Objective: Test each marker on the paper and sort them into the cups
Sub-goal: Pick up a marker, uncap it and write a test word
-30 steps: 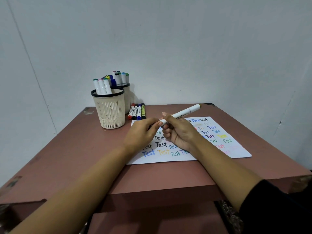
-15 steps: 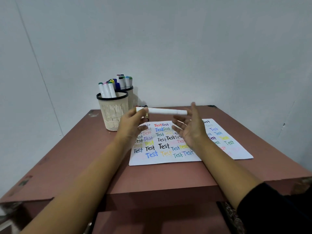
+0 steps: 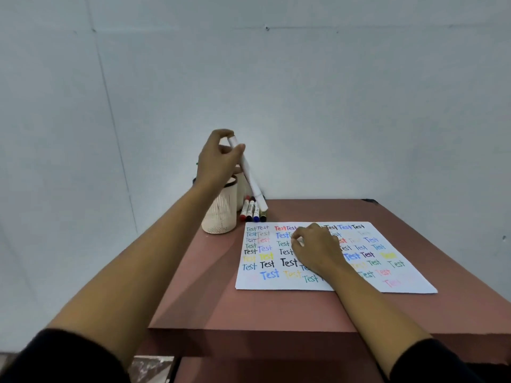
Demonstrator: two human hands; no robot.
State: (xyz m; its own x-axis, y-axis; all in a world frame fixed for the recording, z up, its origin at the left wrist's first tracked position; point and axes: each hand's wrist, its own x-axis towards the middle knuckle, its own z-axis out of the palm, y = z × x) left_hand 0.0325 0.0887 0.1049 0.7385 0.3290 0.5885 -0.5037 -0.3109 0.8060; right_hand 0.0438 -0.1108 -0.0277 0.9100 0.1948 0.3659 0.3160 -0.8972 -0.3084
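Observation:
My left hand is raised above the cups and pinches the top end of a white marker, which hangs slanting down to the right. The front cream cup stands at the table's back left; a second cup behind it is mostly hidden by my hand and the marker. Several markers lie side by side on the table right of the cups. My right hand rests on the white paper covered with coloured "Test" words, its fingers loosely curled with nothing visible in them.
The reddish-brown table stands in a corner of plain grey walls, with its front edge near me. Its left edge runs just left of the cups.
The marker has passed from both hands to my left hand alone, which lifted it up over the cups. My right hand dropped onto the paper. The camera view shifted left.

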